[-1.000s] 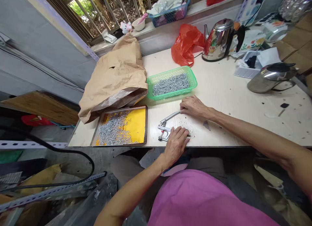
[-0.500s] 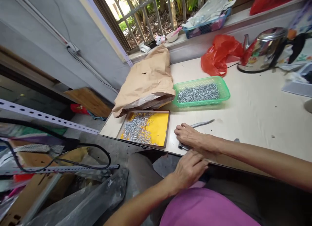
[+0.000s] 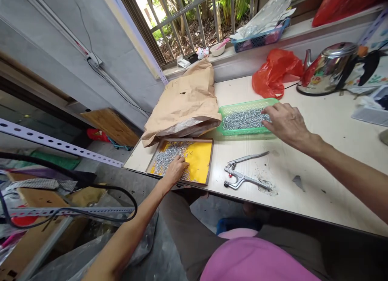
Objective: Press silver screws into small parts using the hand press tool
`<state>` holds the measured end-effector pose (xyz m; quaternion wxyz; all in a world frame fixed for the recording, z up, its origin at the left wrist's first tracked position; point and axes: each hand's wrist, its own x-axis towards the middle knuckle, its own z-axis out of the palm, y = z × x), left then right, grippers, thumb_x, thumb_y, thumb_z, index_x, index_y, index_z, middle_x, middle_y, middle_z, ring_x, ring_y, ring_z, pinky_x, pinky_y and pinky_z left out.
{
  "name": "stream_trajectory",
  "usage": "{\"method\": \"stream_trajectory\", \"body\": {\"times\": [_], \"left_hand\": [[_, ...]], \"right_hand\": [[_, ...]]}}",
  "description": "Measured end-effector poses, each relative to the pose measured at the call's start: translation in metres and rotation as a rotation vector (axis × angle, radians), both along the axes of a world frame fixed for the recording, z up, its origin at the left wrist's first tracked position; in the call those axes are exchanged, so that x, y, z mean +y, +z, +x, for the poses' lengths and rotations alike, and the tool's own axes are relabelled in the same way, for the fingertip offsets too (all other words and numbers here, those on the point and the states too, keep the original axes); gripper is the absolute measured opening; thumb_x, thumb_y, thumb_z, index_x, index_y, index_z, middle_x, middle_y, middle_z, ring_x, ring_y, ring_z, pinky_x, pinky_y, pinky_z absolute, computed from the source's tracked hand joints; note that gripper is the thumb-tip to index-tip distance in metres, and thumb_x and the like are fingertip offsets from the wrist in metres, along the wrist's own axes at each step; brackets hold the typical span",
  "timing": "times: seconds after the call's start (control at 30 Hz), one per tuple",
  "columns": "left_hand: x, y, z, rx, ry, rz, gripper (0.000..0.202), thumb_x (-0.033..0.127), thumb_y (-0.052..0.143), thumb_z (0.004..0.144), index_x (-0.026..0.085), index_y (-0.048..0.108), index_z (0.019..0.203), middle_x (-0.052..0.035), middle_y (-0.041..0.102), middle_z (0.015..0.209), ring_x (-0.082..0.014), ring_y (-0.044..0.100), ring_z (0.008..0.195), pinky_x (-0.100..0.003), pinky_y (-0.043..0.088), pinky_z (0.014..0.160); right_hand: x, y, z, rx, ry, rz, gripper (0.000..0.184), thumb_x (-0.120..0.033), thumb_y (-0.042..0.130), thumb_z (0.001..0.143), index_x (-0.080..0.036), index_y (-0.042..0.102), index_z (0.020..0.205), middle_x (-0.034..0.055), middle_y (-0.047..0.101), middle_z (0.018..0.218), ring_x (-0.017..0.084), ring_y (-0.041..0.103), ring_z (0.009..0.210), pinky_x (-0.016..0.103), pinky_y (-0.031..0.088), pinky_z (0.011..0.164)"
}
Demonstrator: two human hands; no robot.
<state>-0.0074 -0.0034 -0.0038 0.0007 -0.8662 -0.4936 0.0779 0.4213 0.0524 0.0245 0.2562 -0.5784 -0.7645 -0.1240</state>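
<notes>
My left hand point(image 3: 176, 170) is over the shallow tray point(image 3: 209, 167) with a yellow bottom. Its fingers are curled down to the small silver metal pieces point(image 3: 166, 156) there; what is between the fingertips is hidden. My right hand point(image 3: 287, 121) hovers at the right end of a green plastic basket point(image 3: 233, 132), thumb and fingers apart. That basket holds many similar silver metal pieces point(image 3: 247, 118). On the table in front of me lie spring-loaded metal pliers point(image 3: 241, 178), handles spread, touched by neither hand.
A large brown paper bag point(image 3: 188, 97) stands behind the tray. Farther back are a red plastic bag point(image 3: 271, 72) and a metal kettle point(image 3: 327, 66). A grey scrap point(image 3: 298, 182) lies right of the pliers. The table's front edge runs close to my lap.
Both hands have left the pliers, which now lie on the table. My left hand has moved left to the tray; my right hand has moved up and right to the green basket.
</notes>
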Motion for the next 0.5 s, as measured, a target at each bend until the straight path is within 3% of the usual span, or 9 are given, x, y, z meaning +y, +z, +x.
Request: {"method": "stream_trajectory", "body": {"times": [0.1,0.2,0.27,0.33,0.43,0.5], "left_hand": [[0.006,0.006,0.003,0.057,-0.068,-0.053,0.020,0.012,0.051,0.091,0.016,0.069,0.084,-0.0113,0.061,0.088,-0.0232,0.050,0.093,-0.032,0.044,0.079],[0.009,0.012,0.013,0.023,-0.029,-0.088,0.018,0.009,0.052,0.087,0.014,0.067,0.078,-0.0121,0.063,0.086,-0.0228,0.054,0.091,-0.033,0.045,0.080],[0.005,0.014,0.027,-0.145,0.083,-0.080,0.016,0.011,0.054,0.085,0.015,0.066,0.075,-0.0102,0.065,0.082,-0.0212,0.057,0.086,-0.032,0.045,0.080],[-0.005,0.015,0.051,-0.435,0.265,-0.134,0.013,0.019,0.056,0.084,0.015,0.066,0.077,-0.0064,0.065,0.078,-0.0171,0.059,0.075,-0.029,0.046,0.072],[-0.026,0.010,0.096,-0.858,0.558,-0.451,0.018,0.033,0.060,0.081,0.016,0.064,0.078,0.0010,0.060,0.063,-0.0094,0.049,0.049,-0.022,0.039,0.048],[-0.037,0.006,0.124,-1.013,0.682,-0.662,0.022,0.037,0.065,0.076,0.016,0.062,0.076,0.0043,0.054,0.056,-0.0064,0.042,0.040,-0.020,0.030,0.039]], "right_hand": [[-0.021,-0.018,0.007,-0.004,0.114,-0.085,0.026,-0.031,0.046,0.094,-0.016,0.064,0.105,0.0145,0.064,0.097,0.029,0.056,0.090,0.039,0.042,0.073],[-0.061,-0.038,-0.005,0.079,0.298,-0.234,0.027,-0.033,0.043,0.097,-0.016,0.065,0.100,0.0122,0.064,0.094,0.026,0.059,0.089,0.038,0.045,0.077],[-0.090,-0.048,-0.018,0.129,0.392,-0.364,0.028,-0.033,0.042,0.098,-0.016,0.065,0.100,0.0112,0.064,0.095,0.023,0.060,0.088,0.036,0.046,0.078],[-0.114,-0.055,-0.030,0.138,0.445,-0.490,0.028,-0.035,0.044,0.098,-0.016,0.065,0.102,0.0101,0.063,0.095,0.021,0.060,0.087,0.034,0.046,0.078],[-0.133,-0.060,-0.041,0.082,0.412,-0.624,0.023,-0.031,0.049,0.096,-0.016,0.065,0.103,0.0097,0.062,0.095,0.021,0.060,0.086,0.033,0.045,0.077],[-0.137,-0.061,-0.044,0.047,0.362,-0.673,0.021,-0.025,0.047,0.097,-0.015,0.065,0.101,0.0098,0.061,0.096,0.021,0.060,0.086,0.032,0.044,0.077]]}}
